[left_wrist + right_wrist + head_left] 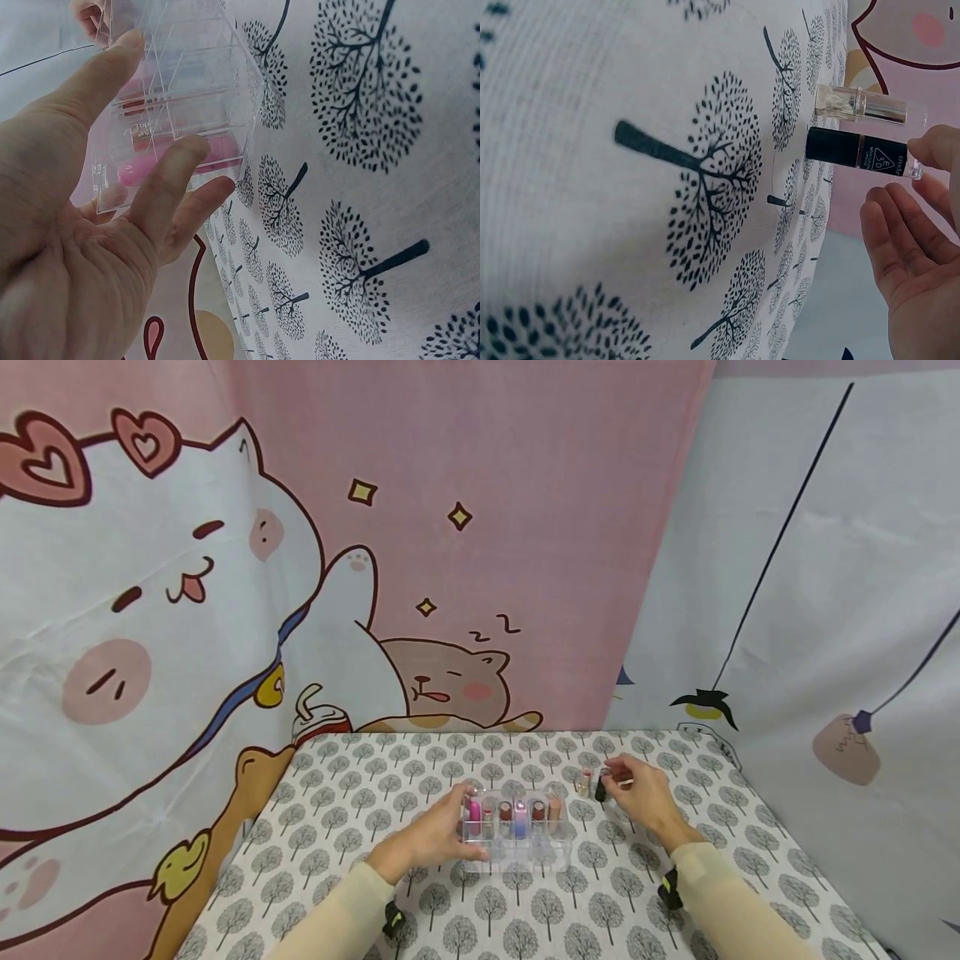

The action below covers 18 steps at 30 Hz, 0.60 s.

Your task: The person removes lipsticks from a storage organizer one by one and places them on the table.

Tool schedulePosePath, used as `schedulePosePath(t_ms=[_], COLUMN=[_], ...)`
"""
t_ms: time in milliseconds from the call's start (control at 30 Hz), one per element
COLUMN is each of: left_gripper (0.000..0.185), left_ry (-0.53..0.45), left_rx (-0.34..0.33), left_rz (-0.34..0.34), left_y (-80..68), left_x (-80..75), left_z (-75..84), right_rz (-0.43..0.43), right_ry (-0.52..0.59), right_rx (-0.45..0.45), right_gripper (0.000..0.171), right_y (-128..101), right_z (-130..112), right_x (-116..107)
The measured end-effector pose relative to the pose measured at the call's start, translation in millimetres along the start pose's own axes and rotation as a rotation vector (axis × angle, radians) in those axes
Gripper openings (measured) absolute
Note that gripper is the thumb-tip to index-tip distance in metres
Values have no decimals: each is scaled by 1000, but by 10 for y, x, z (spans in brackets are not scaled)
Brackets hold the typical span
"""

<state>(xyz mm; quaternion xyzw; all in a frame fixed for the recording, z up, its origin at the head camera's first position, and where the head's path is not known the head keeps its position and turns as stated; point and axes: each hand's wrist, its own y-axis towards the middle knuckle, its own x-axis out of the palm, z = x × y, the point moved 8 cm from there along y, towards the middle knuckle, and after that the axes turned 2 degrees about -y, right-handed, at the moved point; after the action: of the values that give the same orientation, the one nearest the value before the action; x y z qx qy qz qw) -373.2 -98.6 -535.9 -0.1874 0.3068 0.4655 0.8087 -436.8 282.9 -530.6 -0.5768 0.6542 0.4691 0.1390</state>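
Head view looks down from afar on the tree-printed cloth tabletop [517, 910]; both wrist views skim it closely.

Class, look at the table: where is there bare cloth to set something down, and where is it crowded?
Free: the tablecloth left of the left hand, and the back strip by the curtain. Crowded: around the clear organizer, black tube, gold tube and right hand.
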Motion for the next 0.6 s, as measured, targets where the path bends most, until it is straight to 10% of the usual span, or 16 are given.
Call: schedulePosePath(t_ms=[600], left_gripper=[112], left_ry=[-32], left_rx=[12], left_rz=[-5], left_y=[-10], left_x=[-7], left_z=[19], right_rz=[80], right_ry=[-16], right_rx=[-44], right_gripper=[33], right_y=[-12], right_z=[-147], right_x=[-179])
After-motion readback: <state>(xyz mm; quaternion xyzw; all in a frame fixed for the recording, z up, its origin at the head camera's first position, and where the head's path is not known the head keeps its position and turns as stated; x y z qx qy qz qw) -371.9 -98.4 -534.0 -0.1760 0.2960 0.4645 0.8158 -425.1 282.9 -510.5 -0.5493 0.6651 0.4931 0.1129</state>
